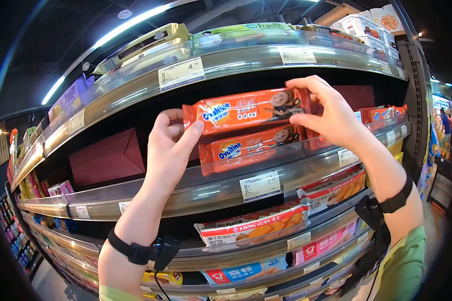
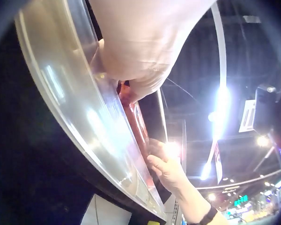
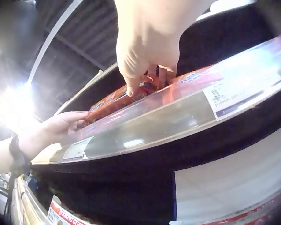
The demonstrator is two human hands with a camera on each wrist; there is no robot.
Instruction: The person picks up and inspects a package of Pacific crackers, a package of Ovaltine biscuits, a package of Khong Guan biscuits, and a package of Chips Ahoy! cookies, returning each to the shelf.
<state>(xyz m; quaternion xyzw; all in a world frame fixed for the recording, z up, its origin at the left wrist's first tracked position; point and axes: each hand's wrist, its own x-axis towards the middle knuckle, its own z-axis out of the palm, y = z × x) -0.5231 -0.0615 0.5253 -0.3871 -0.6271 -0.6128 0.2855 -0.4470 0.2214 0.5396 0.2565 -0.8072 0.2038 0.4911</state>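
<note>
An orange-red Ovaltine biscuit packet (image 1: 246, 114) is held level in front of the shelf, its printed face toward me. My left hand (image 1: 172, 143) pinches its left end, thumb on the front and fingers behind. At the other end my right hand (image 1: 334, 111) grips it, fingers over the top edge and thumb low on the front. A second Ovaltine packet (image 1: 253, 146) lies just below, behind the clear shelf lip. In the right wrist view the held packet (image 3: 113, 103) slants along that lip between both hands.
More red packets (image 1: 381, 114) sit farther right on this shelf, and a dark red box (image 1: 108, 158) stands left. The shelf above, with a price-tagged edge (image 1: 236, 62), carries bagged goods. Khong Guan biscuits (image 1: 256, 224) fill part of the shelf below.
</note>
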